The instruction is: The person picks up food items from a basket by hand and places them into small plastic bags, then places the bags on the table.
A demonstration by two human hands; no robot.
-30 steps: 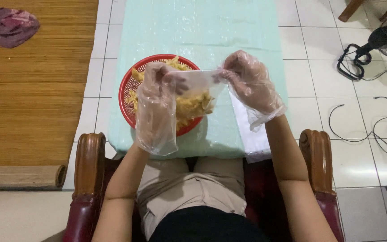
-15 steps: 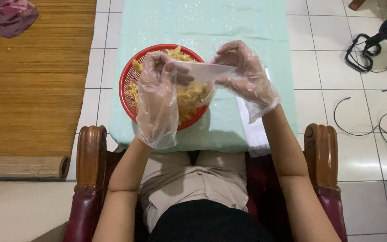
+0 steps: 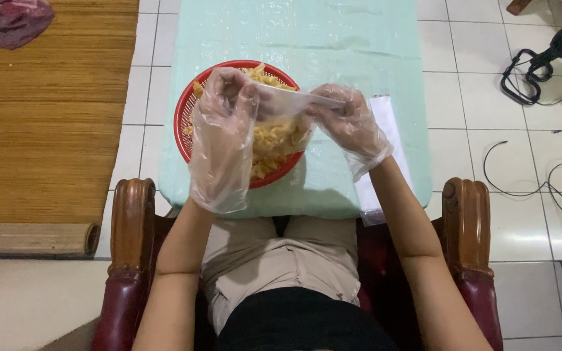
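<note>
both gloved hands, left hand point(image 3: 226, 110) and right hand point(image 3: 346, 117), pinch a clear bag point(image 3: 284, 123) of yellow snacks above the red basket point(image 3: 187, 120), itself holding more snacks.

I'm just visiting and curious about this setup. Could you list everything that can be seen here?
Basket: one, red, round, on the table in front of the person.
Snack pieces: many, yellow, heaped in the basket.
Clear bag: one, transparent, holding yellow pieces, held above the basket.
Table cover: one, pale green, over the table.
Plastic sheets: whitish, number unclear, at the table's right edge.
Mat: one, brown woven, on the floor left.
Cloth: one, purple, on the mat's far corner.
Fan and cables: black, on the tiled floor right.
Armchair: one, dark wood and red.
Left hand: in a clear glove, gripping the bag.
Right hand: in a clear glove, fingers pinching the bag's top.
</note>
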